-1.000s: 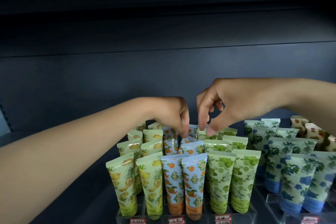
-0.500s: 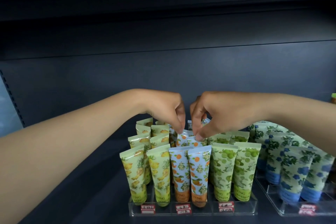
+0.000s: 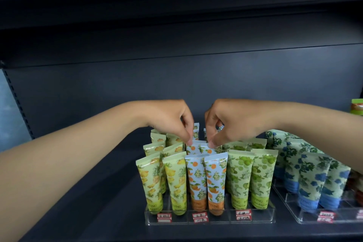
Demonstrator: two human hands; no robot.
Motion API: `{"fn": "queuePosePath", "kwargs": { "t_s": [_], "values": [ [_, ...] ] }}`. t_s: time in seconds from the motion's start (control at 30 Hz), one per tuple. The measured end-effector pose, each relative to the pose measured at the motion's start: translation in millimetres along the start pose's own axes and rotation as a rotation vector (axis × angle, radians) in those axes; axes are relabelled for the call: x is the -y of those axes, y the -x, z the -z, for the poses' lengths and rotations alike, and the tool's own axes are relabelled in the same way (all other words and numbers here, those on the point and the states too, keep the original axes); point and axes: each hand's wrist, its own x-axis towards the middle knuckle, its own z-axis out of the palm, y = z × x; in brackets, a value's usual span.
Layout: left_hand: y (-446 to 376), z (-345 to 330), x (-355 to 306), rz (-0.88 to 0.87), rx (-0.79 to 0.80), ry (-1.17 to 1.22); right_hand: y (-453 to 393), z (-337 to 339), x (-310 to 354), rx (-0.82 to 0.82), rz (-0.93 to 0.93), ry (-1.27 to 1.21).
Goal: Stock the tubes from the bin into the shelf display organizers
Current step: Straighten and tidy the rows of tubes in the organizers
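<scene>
Both hands pinch second-row orange-blossom tubes in the clear organizer (image 3: pixel 210 220) – left hand (image 3: pixel 172 119) on one tube (image 3: pixel 193 146), right hand (image 3: pixel 231 121) on its neighbour (image 3: pixel 208 148). Risk – pushing down askew could tip the tightly packed front row

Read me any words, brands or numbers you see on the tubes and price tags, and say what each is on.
"YING": pineapple tube, the word's start hidden.
"YING": orange tube, start hidden.
"YING": green tube, start hidden.
Red price tags on the clear organizer: characters too blurred to read.
Blue-flower tubes: lettering unreadable.
</scene>
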Motion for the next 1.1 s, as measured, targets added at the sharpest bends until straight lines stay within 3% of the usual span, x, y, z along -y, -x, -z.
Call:
{"fn": "queuePosePath", "kwargs": {
  "t_s": [0.47,1.1],
  "values": [
    [-7,-2,-16,0.021,0.033,-0.126,2,2,-1,0.008,-0.023,-0.001],
    [0,-1,-17,0.017,0.06,-0.109,2,5,-3,0.002,-0.016,-0.026]
  ]
}}
